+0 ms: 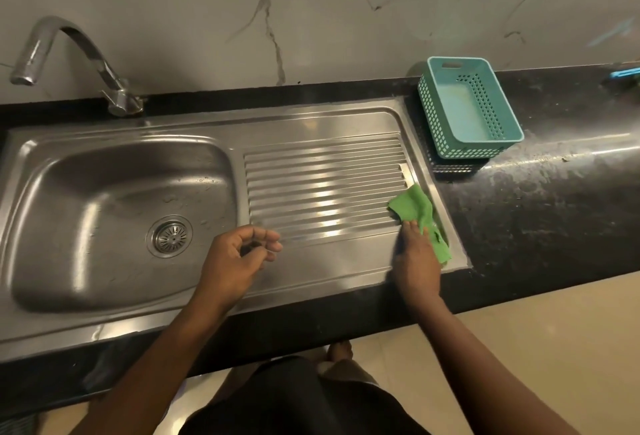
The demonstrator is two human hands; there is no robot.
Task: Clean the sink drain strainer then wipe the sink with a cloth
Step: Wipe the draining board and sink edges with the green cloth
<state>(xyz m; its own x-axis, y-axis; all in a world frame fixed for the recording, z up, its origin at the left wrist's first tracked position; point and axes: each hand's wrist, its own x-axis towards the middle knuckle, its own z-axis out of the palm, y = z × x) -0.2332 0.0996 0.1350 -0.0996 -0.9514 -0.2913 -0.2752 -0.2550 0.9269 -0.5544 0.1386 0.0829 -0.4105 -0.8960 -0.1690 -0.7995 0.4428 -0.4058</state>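
A steel sink (86, 192) has its round drain strainer (170, 236) seated in the basin floor. To the right lies the ribbed drainboard (322, 185). A green cloth (420, 218) is on the drainboard's right end, and my right hand (415, 258) grips it, pressed flat on the steel. My left hand (239, 258) hovers over the front edge between basin and drainboard, fingers loosely curled; something small and dark shows inside the palm, but I cannot tell what it is.
A chrome tap (69, 53) arches over the basin's back left. A teal perforated basket (467, 107) stands on the black counter (554, 174) just right of the drainboard. A marble wall runs behind, and a blue item (623, 72) sits far right.
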